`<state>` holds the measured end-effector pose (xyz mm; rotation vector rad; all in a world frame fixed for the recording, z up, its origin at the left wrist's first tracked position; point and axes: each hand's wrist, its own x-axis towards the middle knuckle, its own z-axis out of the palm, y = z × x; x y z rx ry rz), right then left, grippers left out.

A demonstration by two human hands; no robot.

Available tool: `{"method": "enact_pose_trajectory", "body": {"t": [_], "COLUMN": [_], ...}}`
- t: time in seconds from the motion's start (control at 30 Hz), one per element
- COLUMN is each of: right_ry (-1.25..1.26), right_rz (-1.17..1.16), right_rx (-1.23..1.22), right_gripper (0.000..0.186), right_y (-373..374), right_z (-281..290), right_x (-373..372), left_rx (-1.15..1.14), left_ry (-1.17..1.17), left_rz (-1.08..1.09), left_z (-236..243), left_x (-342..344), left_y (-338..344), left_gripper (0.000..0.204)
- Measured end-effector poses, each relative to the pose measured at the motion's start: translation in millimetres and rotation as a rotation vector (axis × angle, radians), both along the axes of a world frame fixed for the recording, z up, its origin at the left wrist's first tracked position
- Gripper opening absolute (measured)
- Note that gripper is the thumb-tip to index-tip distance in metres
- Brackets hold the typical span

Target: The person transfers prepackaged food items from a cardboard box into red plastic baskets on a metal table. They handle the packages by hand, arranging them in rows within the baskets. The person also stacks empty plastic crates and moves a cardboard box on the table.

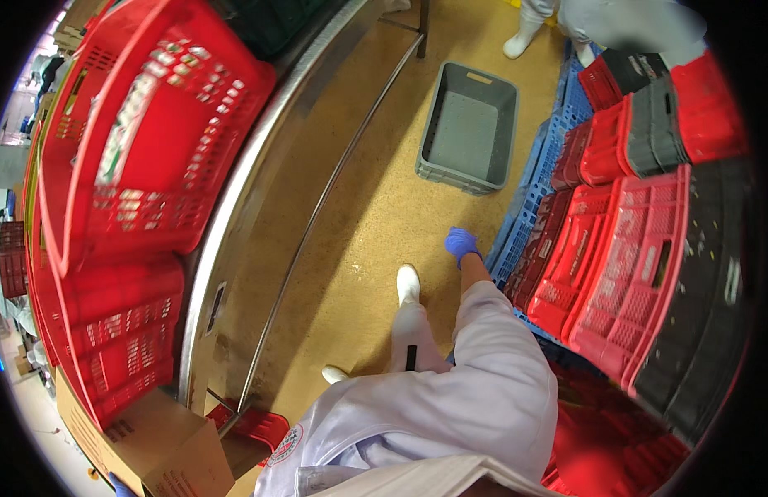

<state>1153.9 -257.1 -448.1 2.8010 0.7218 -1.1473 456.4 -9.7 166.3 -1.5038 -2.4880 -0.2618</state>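
1 grey crate (467, 132) rests on the floor ahead of the right hand (461, 242), which is clenched with nothing visible in it. 1 cardboard box (164, 443) sits beside the left hand (120, 487), mostly cut off; its grip cannot be told. Ahead, between the hands: 1 steel table (245, 161) bearing at least 2 red perforated crates (164, 124). Rightward, stacked crates (628, 265) obstruct. 1 co-worker (521, 40) stands beyond.

Right hand (461, 242) out in front, blue-gloved and bunched into a loose fist, on the near side of the grey crate (465, 137) and well short of it! Bare wrist (475, 272) showing, white sleeve (500, 331) behind, arm stretched forward. And the left hand (121, 486), just a blue sliver, far back and left of the grey crate, fingers mostly hidden.
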Motion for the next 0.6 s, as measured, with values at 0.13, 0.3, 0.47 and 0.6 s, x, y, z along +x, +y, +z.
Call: {"method": "enact_pose_trajectory", "body": {"t": [0.13, 0.3, 0.47, 0.6], "right_ry": [-0.003, -0.048, -0.227, -0.185], "right_rz": [-0.041, -0.050, -0.190, -0.205], "right_rx": [0.057, 0.053, 0.101, -0.030], "right_gripper": [0.027, 0.037, 0.051, 0.065], "right_y": [32, 75, 98, 94], "right_z": [-58, -113, -156, -179], "right_x": [55, 122, 172, 190], "left_rx": [0.154, 0.269, 0.369, 0.418], "left_ry": [-0.127, -0.266, -0.348, -0.382], "left_rz": [-0.001, 0.031, 0.066, 0.074], "left_z": [-18, -39, -39, -42], "left_x": [38, 61, 72, 72], "left_y": [7, 9, 4, 1], "left_gripper": [0.066, 0.064, 0.062, 0.060]}}
